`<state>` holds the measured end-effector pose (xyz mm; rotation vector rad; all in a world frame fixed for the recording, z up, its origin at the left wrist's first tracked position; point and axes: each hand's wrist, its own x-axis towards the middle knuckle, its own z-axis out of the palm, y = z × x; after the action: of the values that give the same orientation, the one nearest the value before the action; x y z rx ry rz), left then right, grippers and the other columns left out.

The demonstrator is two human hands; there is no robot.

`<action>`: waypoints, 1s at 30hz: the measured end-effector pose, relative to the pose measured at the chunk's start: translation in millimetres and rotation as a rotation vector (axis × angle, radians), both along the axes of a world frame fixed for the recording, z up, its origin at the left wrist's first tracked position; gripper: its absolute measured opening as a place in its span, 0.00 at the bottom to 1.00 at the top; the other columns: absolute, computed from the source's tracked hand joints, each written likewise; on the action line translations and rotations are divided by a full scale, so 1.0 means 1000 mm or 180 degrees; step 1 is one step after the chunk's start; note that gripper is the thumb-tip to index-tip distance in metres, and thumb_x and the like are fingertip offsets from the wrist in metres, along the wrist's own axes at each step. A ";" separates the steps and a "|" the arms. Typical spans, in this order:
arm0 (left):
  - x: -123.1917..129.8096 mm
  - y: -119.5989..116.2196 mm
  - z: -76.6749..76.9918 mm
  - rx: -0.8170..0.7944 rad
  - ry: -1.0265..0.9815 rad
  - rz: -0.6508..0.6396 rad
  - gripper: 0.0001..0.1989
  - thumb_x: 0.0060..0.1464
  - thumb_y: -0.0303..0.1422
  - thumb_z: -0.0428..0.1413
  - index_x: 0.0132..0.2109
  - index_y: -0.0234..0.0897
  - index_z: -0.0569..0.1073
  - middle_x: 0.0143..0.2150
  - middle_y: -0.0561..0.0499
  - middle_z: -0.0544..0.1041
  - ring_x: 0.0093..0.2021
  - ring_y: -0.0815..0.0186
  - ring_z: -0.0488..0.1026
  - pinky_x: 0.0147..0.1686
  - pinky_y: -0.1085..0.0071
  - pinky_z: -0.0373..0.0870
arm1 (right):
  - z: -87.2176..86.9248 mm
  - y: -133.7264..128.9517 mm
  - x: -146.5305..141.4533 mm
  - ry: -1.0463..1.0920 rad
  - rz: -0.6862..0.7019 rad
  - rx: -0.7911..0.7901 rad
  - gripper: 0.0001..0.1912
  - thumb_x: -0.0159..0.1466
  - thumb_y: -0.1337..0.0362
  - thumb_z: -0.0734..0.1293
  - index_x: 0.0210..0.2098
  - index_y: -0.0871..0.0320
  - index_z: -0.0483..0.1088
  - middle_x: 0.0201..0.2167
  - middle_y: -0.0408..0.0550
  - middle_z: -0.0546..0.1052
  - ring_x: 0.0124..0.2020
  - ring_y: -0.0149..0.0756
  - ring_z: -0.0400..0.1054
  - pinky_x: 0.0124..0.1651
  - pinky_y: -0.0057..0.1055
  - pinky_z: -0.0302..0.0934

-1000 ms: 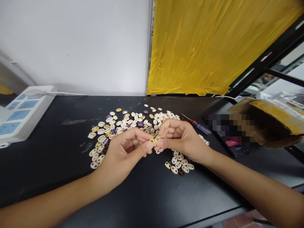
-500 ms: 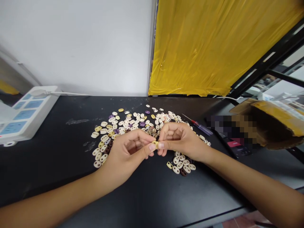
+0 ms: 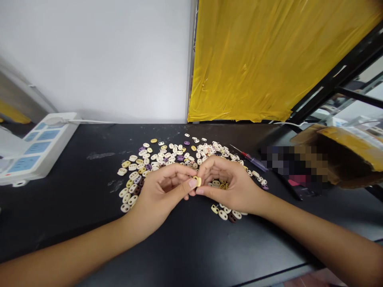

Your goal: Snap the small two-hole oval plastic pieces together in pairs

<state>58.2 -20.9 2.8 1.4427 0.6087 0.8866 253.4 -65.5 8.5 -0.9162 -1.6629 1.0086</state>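
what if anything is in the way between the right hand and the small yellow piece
Nothing visible: the right hand has its thumb and index fingertips right by the small yellow piece, which the left hand pinches.

no readable text, labels, brands or numbers

Near edge of black table [image 3: 191, 247]: open approach between forearms. Beyond, scattered buttons [image 3: 133, 175] obstruct; screwdriver [image 3: 254, 161] and carton [image 3: 350, 159] block right.
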 end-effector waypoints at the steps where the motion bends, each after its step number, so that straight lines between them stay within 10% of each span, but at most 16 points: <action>1: 0.000 0.000 0.001 0.0018 0.0001 -0.0019 0.02 0.57 0.29 0.64 0.39 0.37 0.82 0.26 0.55 0.81 0.26 0.75 0.76 0.28 0.85 0.74 | 0.000 -0.001 0.000 -0.0136 -0.0074 0.0150 0.10 0.61 0.73 0.74 0.39 0.60 0.71 0.33 0.42 0.78 0.33 0.25 0.75 0.41 0.23 0.72; 24: 0.001 -0.004 0.004 -0.0004 0.0085 0.0094 0.02 0.58 0.28 0.62 0.36 0.35 0.78 0.27 0.54 0.80 0.26 0.74 0.75 0.29 0.82 0.74 | -0.002 -0.003 -0.001 -0.0793 -0.0212 0.0803 0.03 0.70 0.68 0.67 0.44 0.56 0.70 0.36 0.45 0.79 0.37 0.32 0.75 0.45 0.32 0.74; 30: -0.003 -0.001 0.010 0.0119 0.0261 0.0259 0.03 0.60 0.30 0.59 0.38 0.38 0.77 0.26 0.56 0.77 0.25 0.73 0.72 0.27 0.79 0.71 | 0.003 0.010 0.019 -0.1448 -0.0596 0.1207 0.17 0.67 0.68 0.70 0.55 0.56 0.68 0.45 0.50 0.79 0.45 0.36 0.76 0.52 0.34 0.72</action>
<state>55.4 -22.0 13.2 1.5024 0.7196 0.9099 272.8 -55.9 11.6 -1.0661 -2.0074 0.3482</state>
